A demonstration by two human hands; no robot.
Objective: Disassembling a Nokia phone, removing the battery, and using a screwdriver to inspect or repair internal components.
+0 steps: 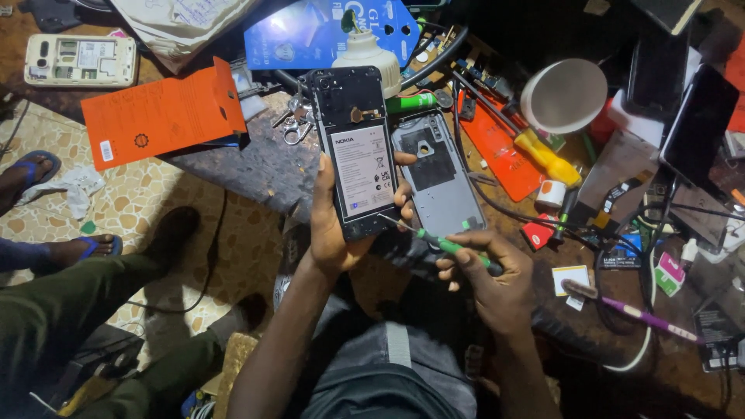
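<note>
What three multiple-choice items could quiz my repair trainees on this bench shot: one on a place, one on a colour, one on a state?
1. Where does the grey back cover lie?
A. on the floor
B. on the bench, right of the held phone
C. in the person's lap

2. What colour is the handle of the screwdriver?
A. green
B. red
C. white

3. In what state is the opened phone?
A. back removed, battery showing
B. fully closed
C. snapped in two

Answers:
1 B: the cover rests on the bench beside the phone.
2 A: the right hand grips a green handle, its tip at the phone's lower edge.
3 A: the left hand holds the phone with its battery exposed.
</note>
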